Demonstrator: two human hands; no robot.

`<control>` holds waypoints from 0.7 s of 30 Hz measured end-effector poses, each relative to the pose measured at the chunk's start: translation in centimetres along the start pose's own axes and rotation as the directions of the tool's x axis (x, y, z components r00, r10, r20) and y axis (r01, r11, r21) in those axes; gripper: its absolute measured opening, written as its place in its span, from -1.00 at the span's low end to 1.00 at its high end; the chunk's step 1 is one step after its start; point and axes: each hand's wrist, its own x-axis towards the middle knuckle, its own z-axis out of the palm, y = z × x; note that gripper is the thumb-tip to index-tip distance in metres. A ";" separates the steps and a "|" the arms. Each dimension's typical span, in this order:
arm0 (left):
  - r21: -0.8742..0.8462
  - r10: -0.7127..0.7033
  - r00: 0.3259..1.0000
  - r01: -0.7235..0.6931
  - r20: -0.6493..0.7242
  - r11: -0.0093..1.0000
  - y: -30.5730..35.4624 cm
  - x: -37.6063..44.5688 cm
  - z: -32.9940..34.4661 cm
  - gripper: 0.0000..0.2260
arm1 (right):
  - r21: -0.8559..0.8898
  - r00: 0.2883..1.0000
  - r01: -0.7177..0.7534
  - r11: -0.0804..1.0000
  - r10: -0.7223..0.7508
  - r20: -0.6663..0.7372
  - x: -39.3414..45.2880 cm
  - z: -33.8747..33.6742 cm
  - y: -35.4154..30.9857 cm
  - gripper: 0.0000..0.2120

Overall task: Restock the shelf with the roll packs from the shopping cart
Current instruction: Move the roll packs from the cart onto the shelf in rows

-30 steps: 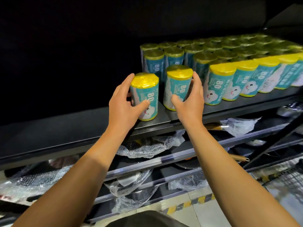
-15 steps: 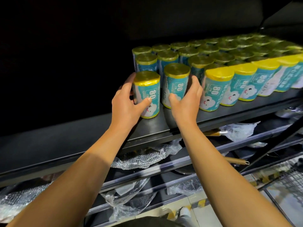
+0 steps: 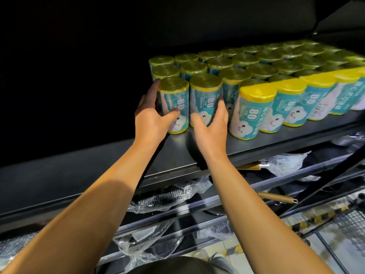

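Two hands, left hand [image 3: 152, 119] and right hand [image 3: 212, 127], each grip an upright teal roll pack [image 3: 174, 104] [image 3: 203, 99] on a dark shelf [image 3: 118, 155] beside rows of packs [image 3: 276, 64].

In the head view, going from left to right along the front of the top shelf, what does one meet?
Left hand → left pack → right pack → right hand → bright-topped pack → the row of packs running right.

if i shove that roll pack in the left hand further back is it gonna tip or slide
The roll pack stands upright on its flat end on the smooth shelf, so it probably slides. It is taller than wide, so a high push might tip it. Its shiny wrap looks slippery under the left hand.
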 end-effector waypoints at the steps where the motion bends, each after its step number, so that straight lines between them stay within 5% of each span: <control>1: -0.004 0.001 1.000 -0.001 -0.003 1.000 0.0 0.1 0.2 -0.22 | 0.010 1.000 -0.009 1.000 0.009 0.010 0.2 0.0 -0.1 -0.24; 16: -0.031 -0.025 0.998 0.023 -0.050 0.999 -0.1 -0.1 0.5 -0.15 | -0.026 0.996 -0.058 0.998 0.060 0.065 0.3 -0.5 -0.5 -0.22; 21: 0.119 -0.095 0.995 0.096 -0.015 0.988 -0.1 -0.9 0.6 -0.21 | -0.036 0.992 -0.071 0.997 0.074 0.104 0.4 -0.7 -0.6 -0.23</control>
